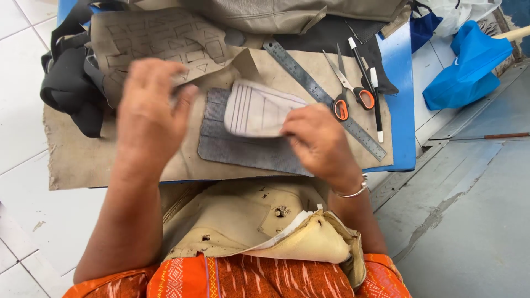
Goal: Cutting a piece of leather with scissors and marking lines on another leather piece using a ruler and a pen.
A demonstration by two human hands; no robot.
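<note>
My right hand point(318, 141) pinches the edge of a pale, shoe-part-shaped pattern piece point(256, 108) marked with thin lines. That piece lies on a ribbed grey fabric panel point(237, 148), which rests on a tan cloth sheet point(138, 165) spread over a blue table point(400, 99). My left hand point(148, 113) hovers over the left end of the grey panel with its fingers curled and slightly blurred; whether it grips anything is unclear.
A steel ruler point(323, 96), orange-handled scissors point(346, 96) and two pens point(369, 83) lie right of the panel. Tan material with cut-out shapes point(160, 41) and black fabric point(69, 83) sit at the back left. A blue bag point(466, 69) lies at right. Beige pieces point(248, 221) rest on my lap.
</note>
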